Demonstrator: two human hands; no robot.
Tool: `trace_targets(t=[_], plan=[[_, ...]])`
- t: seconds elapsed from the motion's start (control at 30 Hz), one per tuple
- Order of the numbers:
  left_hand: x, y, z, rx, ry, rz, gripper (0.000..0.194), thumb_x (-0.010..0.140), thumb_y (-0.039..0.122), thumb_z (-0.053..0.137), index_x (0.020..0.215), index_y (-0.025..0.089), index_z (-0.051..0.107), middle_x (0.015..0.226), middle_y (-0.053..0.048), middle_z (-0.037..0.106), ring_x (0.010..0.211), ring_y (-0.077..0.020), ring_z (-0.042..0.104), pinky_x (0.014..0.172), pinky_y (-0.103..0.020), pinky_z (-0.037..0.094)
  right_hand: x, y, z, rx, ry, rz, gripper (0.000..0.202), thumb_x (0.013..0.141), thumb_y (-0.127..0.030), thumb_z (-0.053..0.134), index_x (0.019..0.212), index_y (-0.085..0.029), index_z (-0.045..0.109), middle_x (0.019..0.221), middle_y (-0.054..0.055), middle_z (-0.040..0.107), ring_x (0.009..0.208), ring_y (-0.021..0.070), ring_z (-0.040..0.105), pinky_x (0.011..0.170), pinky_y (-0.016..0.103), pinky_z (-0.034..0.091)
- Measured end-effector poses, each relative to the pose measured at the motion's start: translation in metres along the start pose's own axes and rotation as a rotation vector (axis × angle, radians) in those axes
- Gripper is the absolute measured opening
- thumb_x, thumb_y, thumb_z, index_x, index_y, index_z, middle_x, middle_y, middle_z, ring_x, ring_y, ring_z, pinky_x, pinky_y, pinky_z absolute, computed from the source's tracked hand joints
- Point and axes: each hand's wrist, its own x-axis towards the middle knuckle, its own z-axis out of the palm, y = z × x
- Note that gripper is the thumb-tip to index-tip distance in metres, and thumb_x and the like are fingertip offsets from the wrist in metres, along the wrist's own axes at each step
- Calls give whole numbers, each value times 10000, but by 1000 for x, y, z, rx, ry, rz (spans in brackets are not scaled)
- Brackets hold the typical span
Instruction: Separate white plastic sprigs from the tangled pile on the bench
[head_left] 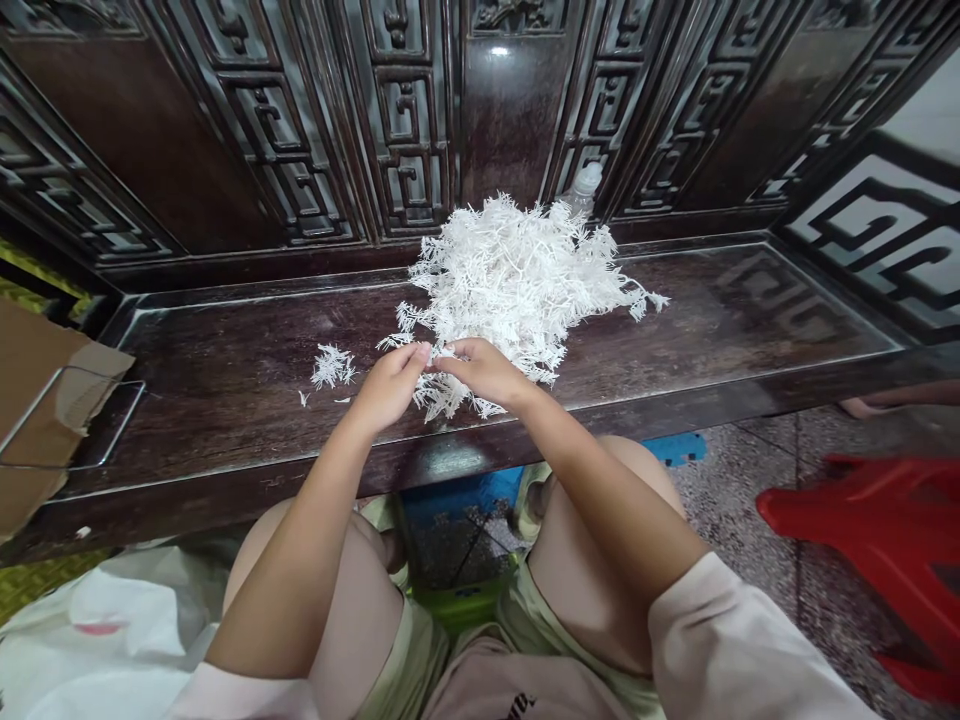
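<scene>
A big heap of white branched plastic sprigs (517,275) lies on the dark wooden bench (712,330). At its near edge my left hand (390,385) and my right hand (484,370) meet, fingertips almost touching. Both are closed in a pinch on a small white sprig (442,354), mostly covered by the fingers. Left of my left hand sits a small pile of white sprig pieces (332,367), with a few loose bits beside it.
Behind the heap stands a clear plastic bottle (583,190) against the carved wooden backrest (517,120). Torn cardboard (45,400) with a wire frame (105,462) is at the left end. A white bag (112,630) lies lower left; a red plastic stool (877,530) is at right.
</scene>
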Motion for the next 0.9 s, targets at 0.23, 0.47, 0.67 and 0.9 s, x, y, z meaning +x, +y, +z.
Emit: trace_targets(t=[0.23, 0.47, 0.67, 0.9], plan=[[0, 7, -10, -44, -157, 56, 330, 772, 471, 424, 657, 180, 529, 650, -10, 486, 668, -154, 423, 634, -253, 308, 2, 3, -2, 21, -7, 59, 166, 700, -287, 480, 598, -169, 533, 540, -26, 417, 524, 85, 339, 519, 240, 270], [-4, 13, -11, -405, -207, 72, 307, 733, 406, 516, 539, 178, 448, 561, 14, 391, 573, -120, 348, 599, -256, 285, -3, -9, -2, 316, -173, 53, 167, 680, -152, 388, 515, -179, 400, 507, -32, 309, 482, 72, 247, 486, 248, 193], [-8, 20, -3, -571, -189, 34, 329, 691, 437, 558, 523, 182, 435, 591, -12, 385, 613, -141, 370, 621, -280, 320, -9, -22, -1, 429, -214, 39, 165, 662, -116, 369, 517, -187, 335, 553, -28, 304, 510, 78, 250, 531, 258, 256], [-10, 19, -33, -808, 110, 69, 320, 743, 366, 523, 518, 189, 379, 561, 11, 287, 526, -108, 303, 590, -286, 342, -13, -26, -22, 486, -37, 38, 205, 754, -221, 351, 554, -201, 315, 572, -21, 299, 534, 93, 268, 653, 300, 344]])
